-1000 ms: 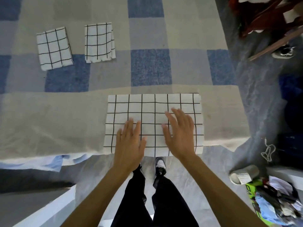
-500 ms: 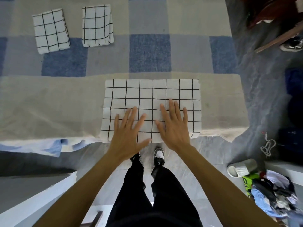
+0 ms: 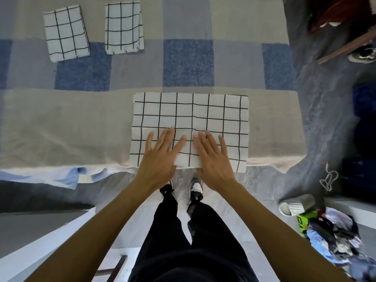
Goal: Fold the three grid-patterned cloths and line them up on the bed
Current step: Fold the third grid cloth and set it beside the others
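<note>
Cloths first: far left on the bed [image 3: 61, 123], the first folded cloth [image 3: 66, 33] lies a little tilted, the second folded cloth [image 3: 123, 27] just beside it. The third cloth [image 3: 191, 115] is spread at the near edge. The left hand [image 3: 160, 157] and the right hand [image 3: 213, 159] press flat on it, fingers straight (nothing gripped). Better, I think, to smooth outward, then fold side over side with edges matched.

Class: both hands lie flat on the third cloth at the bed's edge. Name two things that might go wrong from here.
The wide cloth lies at the near edge of the bed; the left hand and right hand, pressing flat, might drag it off. The leftmost folded cloth sits tilted beside its straighter neighbour, so the row may end up crooked.
</note>
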`<state>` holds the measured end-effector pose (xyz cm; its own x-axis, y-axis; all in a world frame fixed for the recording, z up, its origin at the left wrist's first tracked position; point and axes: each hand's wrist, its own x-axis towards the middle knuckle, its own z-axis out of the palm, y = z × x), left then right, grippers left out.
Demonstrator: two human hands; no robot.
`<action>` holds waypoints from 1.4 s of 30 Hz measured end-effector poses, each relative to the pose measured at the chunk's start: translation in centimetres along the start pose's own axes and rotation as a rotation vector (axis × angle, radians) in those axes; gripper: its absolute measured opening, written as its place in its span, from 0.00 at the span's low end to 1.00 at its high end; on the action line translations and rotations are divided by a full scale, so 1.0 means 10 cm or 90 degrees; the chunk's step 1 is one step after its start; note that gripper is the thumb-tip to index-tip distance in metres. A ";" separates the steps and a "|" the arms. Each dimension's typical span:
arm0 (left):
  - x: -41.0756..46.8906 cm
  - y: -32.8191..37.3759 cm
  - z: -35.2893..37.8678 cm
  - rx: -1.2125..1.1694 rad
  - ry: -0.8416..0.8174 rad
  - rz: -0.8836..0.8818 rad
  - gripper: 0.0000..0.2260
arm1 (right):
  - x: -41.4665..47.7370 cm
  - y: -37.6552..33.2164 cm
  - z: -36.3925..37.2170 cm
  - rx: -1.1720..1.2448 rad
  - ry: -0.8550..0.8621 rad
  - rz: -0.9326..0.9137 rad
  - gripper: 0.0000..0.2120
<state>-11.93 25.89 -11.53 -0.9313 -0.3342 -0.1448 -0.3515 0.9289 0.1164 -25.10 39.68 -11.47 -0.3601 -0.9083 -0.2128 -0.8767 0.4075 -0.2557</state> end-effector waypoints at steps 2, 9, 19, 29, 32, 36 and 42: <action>0.08 -0.07 -0.08 0.017 0.011 -0.001 0.38 | 0.08 0.00 -0.12 -0.007 -0.003 -0.028 0.40; 0.36 -0.41 -0.37 -0.014 -0.028 -0.031 0.31 | 0.46 0.24 -0.70 -0.082 -0.052 0.002 0.38; 1.14 -0.85 -1.46 0.008 0.168 -0.100 0.34 | 1.30 0.43 -1.65 -0.172 0.223 0.028 0.33; 0.55 -0.68 -0.67 0.048 0.123 -0.102 0.39 | 0.72 0.32 -0.82 -0.143 0.153 0.006 0.42; 0.42 -0.63 -0.41 0.021 0.030 -0.107 0.36 | 0.63 0.33 -0.60 -0.117 0.008 0.017 0.41; 0.43 -0.63 -0.35 -0.048 -0.076 -0.124 0.33 | 0.62 0.38 -0.48 -0.052 -0.081 0.044 0.38; 0.47 -0.72 -0.36 -0.104 -0.243 -0.106 0.50 | 0.51 0.50 -0.40 0.047 -0.165 0.010 0.47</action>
<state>-14.12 17.06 -9.47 -0.7691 -0.3660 -0.5239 -0.5328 0.8199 0.2094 -32.60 36.70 -10.09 -0.2715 -0.8514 -0.4488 -0.8426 0.4356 -0.3166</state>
